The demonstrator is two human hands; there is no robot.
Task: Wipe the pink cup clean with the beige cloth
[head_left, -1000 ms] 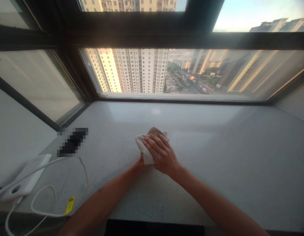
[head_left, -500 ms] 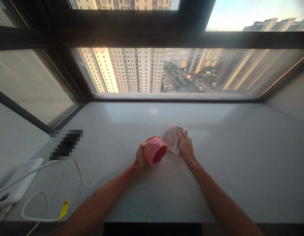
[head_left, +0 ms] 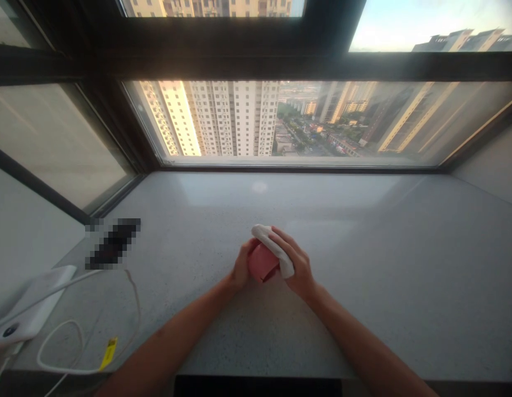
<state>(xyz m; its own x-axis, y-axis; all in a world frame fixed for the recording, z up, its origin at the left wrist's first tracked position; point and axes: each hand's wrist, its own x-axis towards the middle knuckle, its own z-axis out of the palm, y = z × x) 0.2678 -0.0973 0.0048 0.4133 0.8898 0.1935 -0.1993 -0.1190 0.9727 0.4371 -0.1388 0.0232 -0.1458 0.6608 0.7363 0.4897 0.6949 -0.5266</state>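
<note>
A pink faceted cup-like pot (head_left: pixel 262 261) is held above the grey sill by my left hand (head_left: pixel 241 266), whose fingers wrap its left side. My right hand (head_left: pixel 298 264) presses a folded white cloth (head_left: pixel 267 242) against the pot's upper right side, fingers laid over the cloth. The pot's opening faces down and toward me, and the cloth and right hand cover part of its rim. Most of my left fingers are hidden behind the pot.
The speckled grey windowsill (head_left: pixel 388 286) spreads around my hands, bounded by a dark window frame (head_left: pixel 297 170). At left lie a white power bank-like box (head_left: pixel 44 309), a white cable with a yellow tag (head_left: pixel 108 353), and a blurred-out dark object (head_left: pixel 113 243).
My right hand has moved left and brought the cloth from beside the pot onto it. The pot has shifted slightly right and turned in my left hand.
</note>
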